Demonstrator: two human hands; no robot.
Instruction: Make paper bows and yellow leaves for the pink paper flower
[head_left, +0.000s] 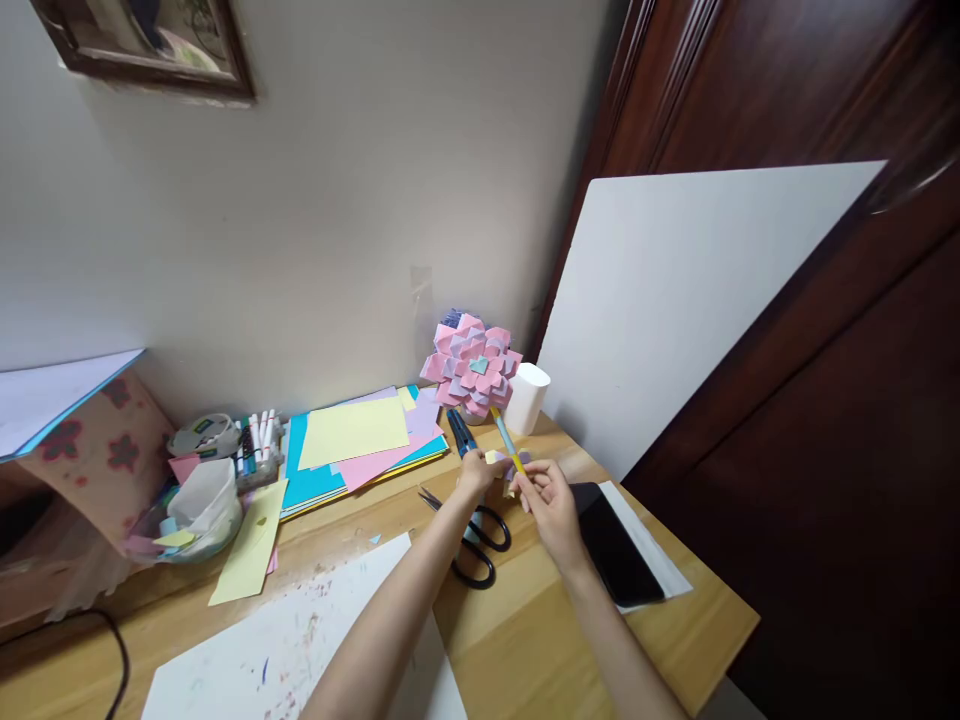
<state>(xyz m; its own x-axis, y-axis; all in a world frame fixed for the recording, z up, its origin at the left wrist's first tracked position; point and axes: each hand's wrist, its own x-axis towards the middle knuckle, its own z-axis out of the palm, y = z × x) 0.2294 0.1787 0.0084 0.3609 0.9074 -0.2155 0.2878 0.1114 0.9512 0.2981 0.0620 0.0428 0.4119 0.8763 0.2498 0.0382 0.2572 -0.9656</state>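
Note:
My right hand is closed round the yellow lower end of a thin paper stick, light blue further up. The stick's top reaches the lower edge of a layered pink and lilac paper flower with a teal heart at its centre; whether they are joined I cannot tell. My left hand is closed beside small yellow and purple paper pieces; what its fingers hold is hidden. Just beyond it lies a dark blue tool, perhaps a stapler. Black-handled scissors lie beneath my left wrist.
Coloured paper sheets are stacked by the wall. Markers and a plastic tub of scraps stand at left. A white cylinder stands behind my hands, a black phone at right. A stained white board lies in front.

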